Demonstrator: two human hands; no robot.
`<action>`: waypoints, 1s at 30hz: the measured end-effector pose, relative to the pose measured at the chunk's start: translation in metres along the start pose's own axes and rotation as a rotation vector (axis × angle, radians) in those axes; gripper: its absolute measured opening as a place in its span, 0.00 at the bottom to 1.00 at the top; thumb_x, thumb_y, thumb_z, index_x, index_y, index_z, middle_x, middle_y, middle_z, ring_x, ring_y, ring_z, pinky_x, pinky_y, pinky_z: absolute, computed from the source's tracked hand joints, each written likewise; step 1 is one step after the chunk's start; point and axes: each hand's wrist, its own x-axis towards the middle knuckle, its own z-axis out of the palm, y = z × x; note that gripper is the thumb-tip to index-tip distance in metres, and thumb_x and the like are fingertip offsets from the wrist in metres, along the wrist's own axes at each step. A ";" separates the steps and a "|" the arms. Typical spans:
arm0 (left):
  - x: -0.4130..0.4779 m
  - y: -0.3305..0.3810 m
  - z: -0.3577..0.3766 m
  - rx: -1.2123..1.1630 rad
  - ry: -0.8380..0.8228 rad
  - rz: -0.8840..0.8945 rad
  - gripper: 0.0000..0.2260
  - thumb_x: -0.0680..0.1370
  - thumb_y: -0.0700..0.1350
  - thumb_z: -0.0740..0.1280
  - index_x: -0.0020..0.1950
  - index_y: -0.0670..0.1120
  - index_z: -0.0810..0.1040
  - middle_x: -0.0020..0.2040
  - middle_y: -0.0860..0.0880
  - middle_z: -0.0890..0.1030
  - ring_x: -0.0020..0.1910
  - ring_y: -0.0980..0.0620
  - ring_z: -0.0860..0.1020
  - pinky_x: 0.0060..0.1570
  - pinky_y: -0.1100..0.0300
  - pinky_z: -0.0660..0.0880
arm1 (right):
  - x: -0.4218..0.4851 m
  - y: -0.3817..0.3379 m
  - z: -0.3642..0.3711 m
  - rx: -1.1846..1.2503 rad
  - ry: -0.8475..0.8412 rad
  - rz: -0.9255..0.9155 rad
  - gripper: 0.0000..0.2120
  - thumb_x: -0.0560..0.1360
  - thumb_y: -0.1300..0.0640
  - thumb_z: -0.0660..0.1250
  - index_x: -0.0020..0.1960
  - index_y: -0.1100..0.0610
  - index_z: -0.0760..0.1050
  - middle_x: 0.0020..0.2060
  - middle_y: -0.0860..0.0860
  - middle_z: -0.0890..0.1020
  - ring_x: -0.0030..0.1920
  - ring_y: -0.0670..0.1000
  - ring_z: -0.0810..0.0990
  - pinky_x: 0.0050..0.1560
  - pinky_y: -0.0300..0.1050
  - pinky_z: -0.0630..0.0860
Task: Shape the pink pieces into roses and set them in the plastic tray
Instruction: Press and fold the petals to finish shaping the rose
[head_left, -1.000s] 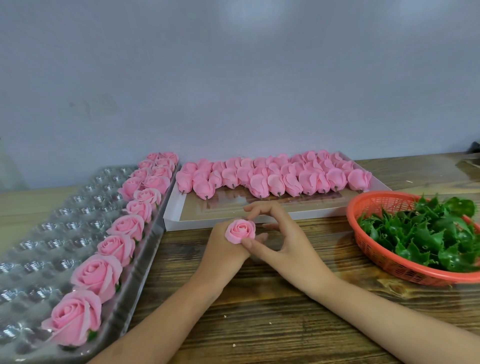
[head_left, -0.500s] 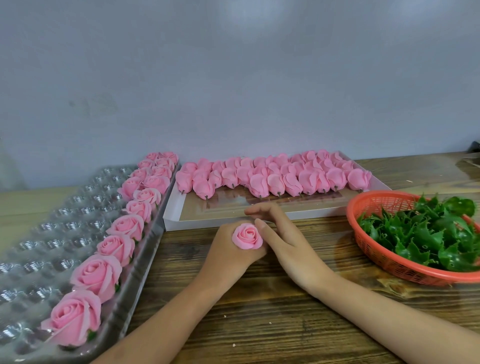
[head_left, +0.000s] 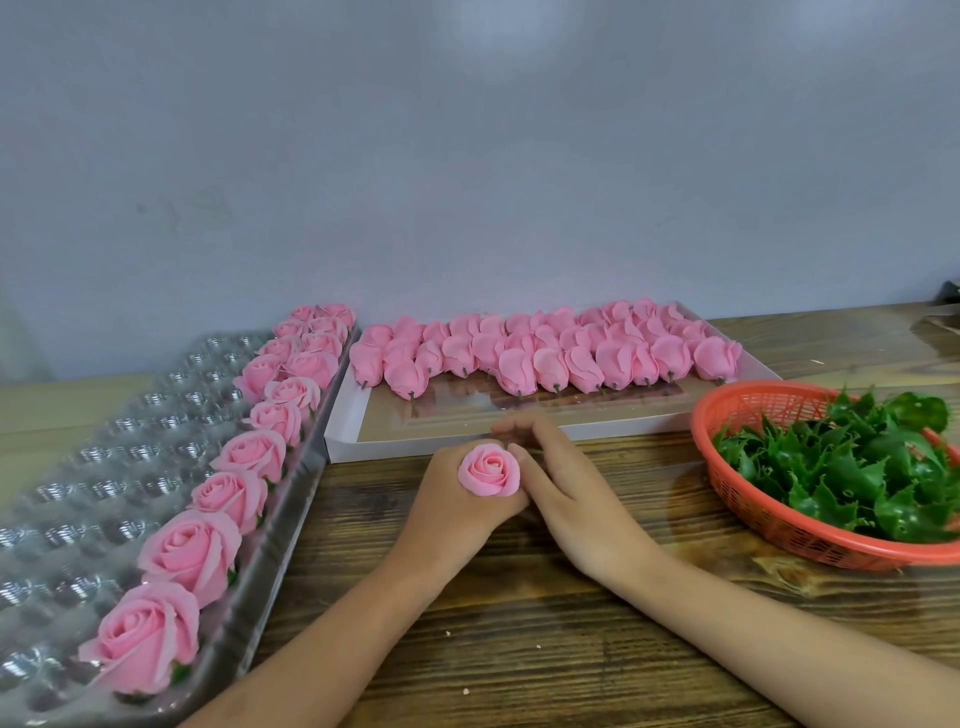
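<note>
A small pink rose (head_left: 488, 472) sits upright in my left hand (head_left: 457, 499), whose fingers curl round its base over the wooden table. My right hand (head_left: 566, 493) presses against the rose's right side, its thumb and fingers wrapped round the outer petals. Several closed pink pieces (head_left: 545, 353) with dark stubs lie in rows at the back of a white flat box (head_left: 467, 447). On the left lies the clear plastic tray (head_left: 93, 467); several finished roses (head_left: 192, 551) line its right edge.
An orange mesh basket (head_left: 753, 499) holding green leaf pieces (head_left: 857, 467) stands at the right, close to my right forearm. Most tray pockets on the left hold nothing. A grey wall rises behind the table.
My right hand has closed in from a loose pinch above the rose to a wrap round its right side. The rose has opened wider and shifted slightly right.
</note>
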 end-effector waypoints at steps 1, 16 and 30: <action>0.000 0.000 0.000 -0.010 0.003 -0.001 0.03 0.71 0.38 0.73 0.42 0.43 0.81 0.38 0.45 0.82 0.40 0.48 0.80 0.43 0.54 0.77 | 0.000 0.000 -0.001 0.014 0.020 0.004 0.10 0.84 0.57 0.57 0.63 0.56 0.72 0.56 0.48 0.80 0.59 0.44 0.77 0.63 0.43 0.73; 0.000 0.003 0.000 -0.005 -0.034 -0.001 0.04 0.71 0.37 0.73 0.43 0.43 0.82 0.38 0.46 0.83 0.39 0.50 0.81 0.43 0.55 0.78 | -0.002 -0.002 -0.004 0.081 0.079 -0.119 0.16 0.83 0.59 0.58 0.44 0.63 0.81 0.56 0.47 0.79 0.59 0.42 0.76 0.61 0.35 0.69; -0.001 0.005 -0.001 -0.028 -0.012 -0.007 0.05 0.70 0.36 0.73 0.40 0.45 0.81 0.36 0.47 0.82 0.37 0.50 0.79 0.40 0.58 0.77 | 0.000 -0.003 -0.002 0.002 0.060 -0.110 0.14 0.83 0.62 0.59 0.40 0.57 0.75 0.56 0.47 0.77 0.59 0.39 0.75 0.59 0.31 0.66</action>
